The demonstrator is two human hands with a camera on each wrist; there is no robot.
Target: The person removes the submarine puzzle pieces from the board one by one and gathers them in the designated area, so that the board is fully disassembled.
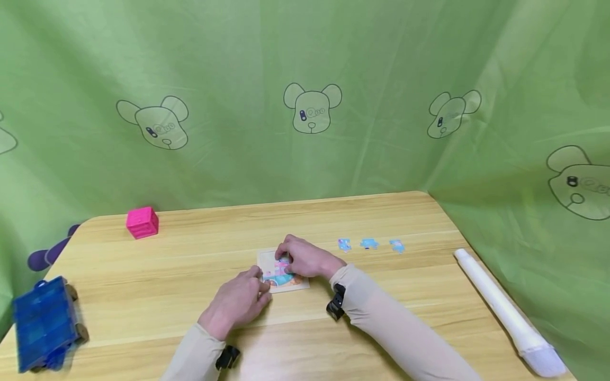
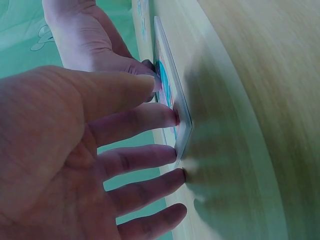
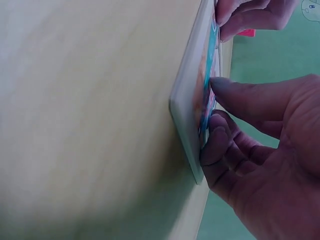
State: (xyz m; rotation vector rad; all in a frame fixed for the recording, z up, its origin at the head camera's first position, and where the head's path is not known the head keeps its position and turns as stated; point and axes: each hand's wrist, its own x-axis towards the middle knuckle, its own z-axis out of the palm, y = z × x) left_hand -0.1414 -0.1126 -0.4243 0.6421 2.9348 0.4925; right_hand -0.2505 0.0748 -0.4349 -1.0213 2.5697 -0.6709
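A small jigsaw board (image 1: 266, 258) with a pale frame lies mid-table, partly filled with pink, teal and orange pieces; its upper left shows bare backing. My left hand (image 1: 240, 297) rests at the board's lower left corner, its fingers fairly straight and spread, fingertips on the rim in the left wrist view. Over the board, my right hand (image 1: 306, 257) has its thumb and curled fingers around a pink puzzle piece (image 1: 281, 265), which they partly hide. Three loose blue-and-pink pieces, a left one (image 1: 344, 244), a middle one (image 1: 369, 243) and a right one (image 1: 397, 246), lie beyond the right hand.
A pink cube (image 1: 142, 223) sits at the back left. A blue wheeled toy cart (image 1: 45, 323) stands at the left edge. Along the right edge lies a long white tube (image 1: 507, 312). Green curtain (image 1: 229, 159) encloses the table's back and sides.
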